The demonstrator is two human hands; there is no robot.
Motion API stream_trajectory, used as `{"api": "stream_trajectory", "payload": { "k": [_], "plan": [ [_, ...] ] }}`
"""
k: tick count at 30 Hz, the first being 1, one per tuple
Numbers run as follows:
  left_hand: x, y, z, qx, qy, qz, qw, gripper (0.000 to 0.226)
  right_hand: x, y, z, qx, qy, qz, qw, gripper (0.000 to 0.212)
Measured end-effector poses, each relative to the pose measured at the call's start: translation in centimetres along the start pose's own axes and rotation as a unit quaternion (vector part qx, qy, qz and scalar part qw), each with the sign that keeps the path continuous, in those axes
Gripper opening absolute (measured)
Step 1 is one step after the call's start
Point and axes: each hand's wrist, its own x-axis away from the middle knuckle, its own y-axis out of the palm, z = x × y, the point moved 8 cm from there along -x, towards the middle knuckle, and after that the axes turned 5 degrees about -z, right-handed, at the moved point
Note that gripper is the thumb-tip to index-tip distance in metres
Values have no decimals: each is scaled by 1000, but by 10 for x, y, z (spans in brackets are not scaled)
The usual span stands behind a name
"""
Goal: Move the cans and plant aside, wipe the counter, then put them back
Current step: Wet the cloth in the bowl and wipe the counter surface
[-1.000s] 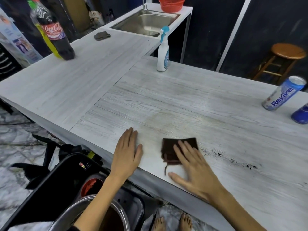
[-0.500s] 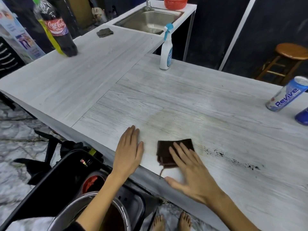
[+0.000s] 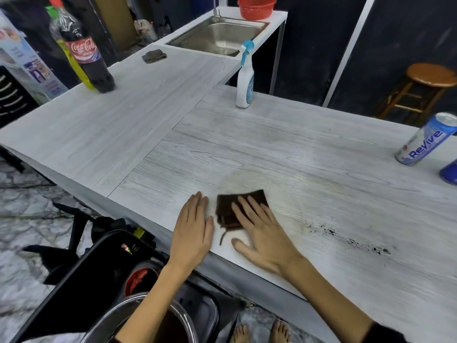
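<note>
A folded dark brown cloth (image 3: 226, 209) lies near the front edge of the pale wood-grain counter (image 3: 309, 169). My right hand (image 3: 264, 233) presses flat on it, fingers spread. My left hand (image 3: 193, 226) rests flat and empty on the counter just left of the cloth, almost touching it. To the right of the cloth, black crumbs (image 3: 346, 236) are scattered across the counter. A white and blue Revive can (image 3: 425, 142) stands at the far right, with a dark blue can (image 3: 450, 172) cut off by the frame beside it. No plant is in view.
A spray bottle (image 3: 245, 80) stands at the counter's back edge. On the left counter wing are a Coca-Cola bottle (image 3: 86, 58) and a grey rag (image 3: 153, 56). Behind are a sink (image 3: 217, 38) and a red basket (image 3: 256, 7). A wooden stool (image 3: 420, 90) stands back right, and bins (image 3: 138, 318) sit below the front edge.
My right hand has slid the cloth a little to the left, closer to my left hand. The left hand has stayed in place.
</note>
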Motion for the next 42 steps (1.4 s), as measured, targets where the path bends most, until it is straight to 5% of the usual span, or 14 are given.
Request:
{"api": "stream_trajectory", "payload": {
  "k": [5,13,22,26,32,38,42],
  "plan": [
    [1,-1,-1,2,-3,4,1000,57,50,-5,36,3,10,1,1000,79],
    [-1,-11,0,56,10,-24,998,53,-52,-24,57,-23,130,3,991,88],
    [-16,-18,-47,-1,-25,-39,999,59,12,8,-8,-2,-33,-11,999,87],
    [-16,-10,-48,-12,-34,-28,999,62,24,-5,40,15,25,3,1000,86],
    [-15,-9,-48,-10,-38,-31,999,65,-68,-22,49,-6,121,-4,993,91],
    [-15,-8,-51,-10,-39,-26,999,65,-43,0,-13,10,-13,-27,1000,88],
    [-16,-6,-53,1,-35,-21,999,65,21,4,20,9,-42,-31,999,82]
  ]
}}
